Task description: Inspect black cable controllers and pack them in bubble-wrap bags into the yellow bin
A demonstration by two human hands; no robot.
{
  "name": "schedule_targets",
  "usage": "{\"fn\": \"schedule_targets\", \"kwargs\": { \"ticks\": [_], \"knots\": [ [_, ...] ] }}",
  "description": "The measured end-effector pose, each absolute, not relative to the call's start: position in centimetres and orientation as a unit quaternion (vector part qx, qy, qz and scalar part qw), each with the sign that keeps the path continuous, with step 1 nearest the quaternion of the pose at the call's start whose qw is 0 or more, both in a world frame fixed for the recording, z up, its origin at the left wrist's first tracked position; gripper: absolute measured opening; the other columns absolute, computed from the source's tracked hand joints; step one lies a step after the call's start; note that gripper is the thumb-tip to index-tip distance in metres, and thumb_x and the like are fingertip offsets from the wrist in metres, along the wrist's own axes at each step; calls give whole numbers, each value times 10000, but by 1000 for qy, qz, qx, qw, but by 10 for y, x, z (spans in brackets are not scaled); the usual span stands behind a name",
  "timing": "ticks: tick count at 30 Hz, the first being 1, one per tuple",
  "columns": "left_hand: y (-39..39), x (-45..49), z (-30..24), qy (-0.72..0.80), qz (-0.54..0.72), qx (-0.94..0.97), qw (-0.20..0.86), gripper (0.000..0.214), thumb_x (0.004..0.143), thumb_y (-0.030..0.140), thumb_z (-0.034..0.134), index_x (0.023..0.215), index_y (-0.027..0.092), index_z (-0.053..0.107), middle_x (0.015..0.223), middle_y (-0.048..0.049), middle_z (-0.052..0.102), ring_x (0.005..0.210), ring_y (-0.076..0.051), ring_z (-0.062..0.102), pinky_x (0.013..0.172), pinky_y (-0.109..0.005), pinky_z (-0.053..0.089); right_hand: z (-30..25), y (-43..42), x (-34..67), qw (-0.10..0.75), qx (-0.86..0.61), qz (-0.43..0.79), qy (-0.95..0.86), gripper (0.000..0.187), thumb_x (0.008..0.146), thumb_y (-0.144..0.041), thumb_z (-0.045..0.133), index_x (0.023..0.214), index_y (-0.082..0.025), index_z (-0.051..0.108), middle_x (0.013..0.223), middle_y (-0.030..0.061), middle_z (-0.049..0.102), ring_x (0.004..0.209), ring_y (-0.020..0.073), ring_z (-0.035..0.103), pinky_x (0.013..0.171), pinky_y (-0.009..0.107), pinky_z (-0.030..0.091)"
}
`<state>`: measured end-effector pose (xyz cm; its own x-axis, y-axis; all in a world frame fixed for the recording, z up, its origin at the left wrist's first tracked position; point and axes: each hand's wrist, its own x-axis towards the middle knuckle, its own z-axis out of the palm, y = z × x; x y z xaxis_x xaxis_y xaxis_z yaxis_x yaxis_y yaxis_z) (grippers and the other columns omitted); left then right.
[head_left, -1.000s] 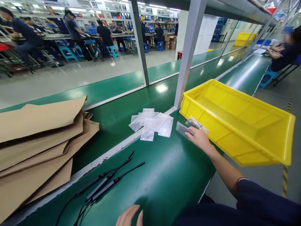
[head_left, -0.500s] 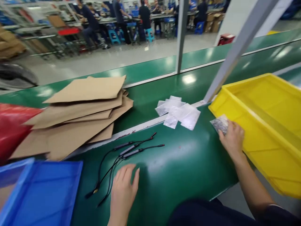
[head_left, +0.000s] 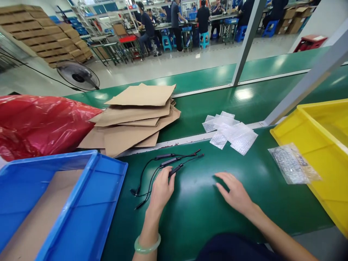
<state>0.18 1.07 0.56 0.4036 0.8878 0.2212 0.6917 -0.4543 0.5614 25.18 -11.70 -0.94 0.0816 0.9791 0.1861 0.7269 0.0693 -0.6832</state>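
Note:
My left hand (head_left: 162, 186) is closed on a black cable by its slim in-line box (head_left: 175, 170), thumb on one side and fingers on the other. Two more black cables (head_left: 168, 162) with similar boxes lie just beyond it on the green table, their cords partly hidden by the hand. To the right, my right hand (head_left: 235, 192) is over the table with its fingers apart, holding nothing. A filled clear bubble-wrap bag (head_left: 292, 163) rests beside the yellow bin; its contents are hard to make out. Several flat bubble-wrap pouches (head_left: 231, 130) lie overlapping farther back.
A blue bin (head_left: 108, 174) with cardboard inside stands at the left, beside a red plastic bag (head_left: 49, 123). Brown cardboard sheets (head_left: 141, 116) are piled behind the cables. At the right are a yellow bin (head_left: 326, 145) and a slanted metal post (head_left: 301, 87). Several people work in the background.
My right hand has let go of the bubble-wrap bag by the yellow bin and moved left. My left hand has reached forward and taken hold of a cable. The view has swung left.

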Motion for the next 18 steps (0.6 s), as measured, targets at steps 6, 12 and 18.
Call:
{"fn": "schedule_targets", "kwargs": {
  "ticks": [6, 12, 18],
  "knots": [
    [-26, -5, 55, 491, 522, 497, 489, 354, 900, 479, 448, 971, 153, 567, 884, -95, 654, 625, -137, 513, 583, -264, 445, 15, -105, 203, 337, -546, 338, -689, 235, 952, -266, 452, 1136, -194, 577, 1088, 88, 646, 1022, 230, 583, 886, 391, 487],
    [-40, -9, 81, 400, 561, 299, 660, 285, 829, 431, 581, 908, 165, 644, 753, -35, 544, 718, -152, 543, 605, -261, 507, 38, -102, 167, 335, -444, 441, -704, 313, 964, -293, 419, 1233, -187, 539, 1207, 91, 606, 1116, 218, 552, 960, 361, 437],
    [-45, -6, 72, 424, 534, 288, 672, 256, 767, 345, 692, 949, 173, 641, 898, -59, 648, 660, -121, 589, 543, -213, 510, 33, -103, 158, 314, -407, 600, -613, 291, 975, -319, 392, 1010, -158, 632, 777, 18, 648, 698, 141, 613, 656, 241, 494]
  ]
}}
